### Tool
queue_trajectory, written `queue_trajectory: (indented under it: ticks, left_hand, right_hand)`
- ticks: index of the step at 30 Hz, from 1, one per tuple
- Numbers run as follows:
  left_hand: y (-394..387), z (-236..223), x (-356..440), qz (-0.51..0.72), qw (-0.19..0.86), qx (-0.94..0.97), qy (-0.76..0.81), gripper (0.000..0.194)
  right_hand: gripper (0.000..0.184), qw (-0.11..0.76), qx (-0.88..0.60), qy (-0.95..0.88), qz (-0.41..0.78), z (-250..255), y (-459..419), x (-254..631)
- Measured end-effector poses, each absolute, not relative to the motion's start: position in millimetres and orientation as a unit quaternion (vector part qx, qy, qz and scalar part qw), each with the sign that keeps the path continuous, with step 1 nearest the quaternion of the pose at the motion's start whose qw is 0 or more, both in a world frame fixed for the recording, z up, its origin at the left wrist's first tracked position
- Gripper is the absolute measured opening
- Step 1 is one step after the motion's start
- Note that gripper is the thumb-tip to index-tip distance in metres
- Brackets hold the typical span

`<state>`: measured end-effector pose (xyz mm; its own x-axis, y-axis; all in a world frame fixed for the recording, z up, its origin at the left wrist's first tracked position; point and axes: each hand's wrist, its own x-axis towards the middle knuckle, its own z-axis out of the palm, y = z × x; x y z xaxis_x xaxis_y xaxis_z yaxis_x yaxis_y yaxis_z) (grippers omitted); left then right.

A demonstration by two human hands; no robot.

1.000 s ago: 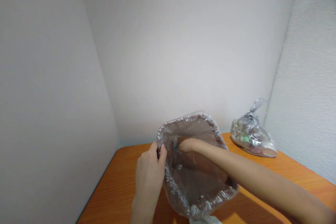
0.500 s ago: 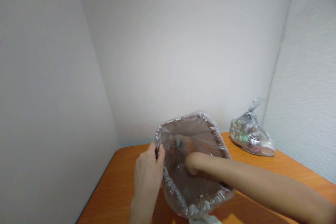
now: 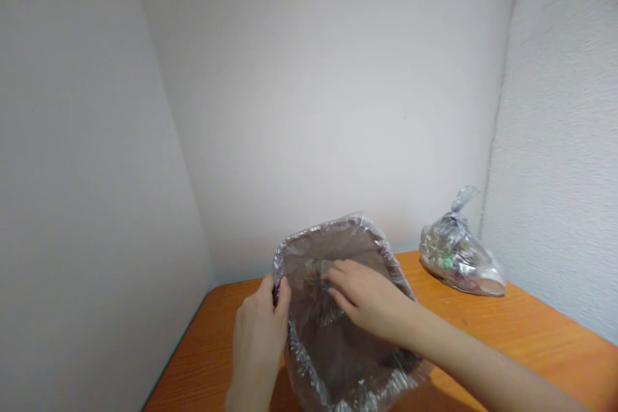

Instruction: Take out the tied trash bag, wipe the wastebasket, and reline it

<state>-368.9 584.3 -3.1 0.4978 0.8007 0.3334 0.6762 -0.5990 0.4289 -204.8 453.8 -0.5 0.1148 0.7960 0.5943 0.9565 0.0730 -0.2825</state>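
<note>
A dark brown bin [image 3: 333, 238] is tilted toward me on the table, and a clear plastic bag [image 3: 299, 360] lines it and folds over its rim. On the left side, my left hand [image 3: 261, 322] grips the lined rim, thumb and fingers on either side. My right hand [image 3: 367, 296] reaches over the bin's mouth. Its fingers are bent together on a bunched fold of the plastic inside; the fingertips are partly hidden.
At the back right of the orange wooden table [image 3: 473, 328] stands a knotted clear bag of mixed rubbish [image 3: 458, 257]. A white wall [image 3: 309, 90] rises behind the table, with side walls at left and right.
My right hand has come up from deep in the bin and now bunches the liner. The left hand keeps its hold on the rim. The view has shifted slightly.
</note>
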Motion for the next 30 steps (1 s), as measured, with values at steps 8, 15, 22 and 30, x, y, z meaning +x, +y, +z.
queue_trajectory:
  ticks: [8,15,22,30]
  left_hand:
    - [591.2,-5.3,-370.5,0.288,0.143,0.844,0.429,0.032]
    - [595.0,-7.1,-374.4,0.31,0.158,0.836,0.424,0.04]
    - [624.2,-22.5,-379.0,0.368,0.351,0.787,0.349,0.068]
    - [634.6,-26.4,-380.5,0.41,0.384,0.748,0.355,0.071]
  right_hand:
    - [0.047,0.387,-0.777,-0.469,-0.163,-38.3,393.9,-156.5]
    - [0.046,0.38,-0.774,-0.492,-0.12,-76.8,412.8,-146.3]
    - [0.047,0.356,-0.796,-0.477,-0.111,-54.9,427.0,-125.6]
    - [0.035,0.263,-0.841,-0.472,-0.027,-0.3,464.1,-84.7]
